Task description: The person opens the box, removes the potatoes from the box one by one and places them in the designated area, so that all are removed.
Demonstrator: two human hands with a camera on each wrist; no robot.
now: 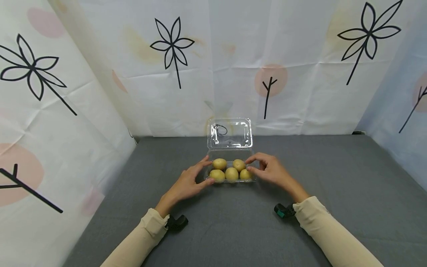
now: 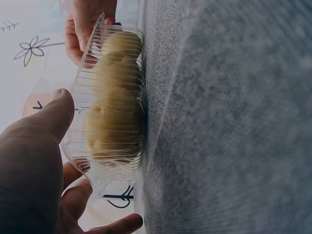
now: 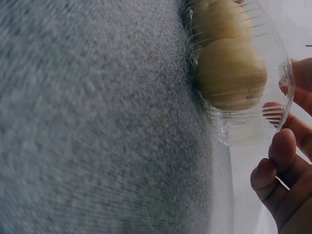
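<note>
A clear plastic clamshell container [image 1: 230, 181] sits on the table with its lid [image 1: 230, 134] raised at the back. Several yellow potatoes [image 1: 231, 174] lie in its base in two rows. My left hand [image 1: 188, 181] holds the container's left end, thumb at the near corner and fingers spread along the side farther back. At the opposite end, my right hand [image 1: 269, 170] holds the right rim between thumb and index finger, close to a potato. In the right wrist view its other fingers [image 3: 283, 146] are bent outside the container wall.
Dark grey cloth covers the table [image 1: 227, 230]. White fabric walls [image 1: 233, 44] printed with leaves and twigs rise behind it and on both sides. Black bands [image 1: 177, 223] sit at both wrists, by the beige sleeves.
</note>
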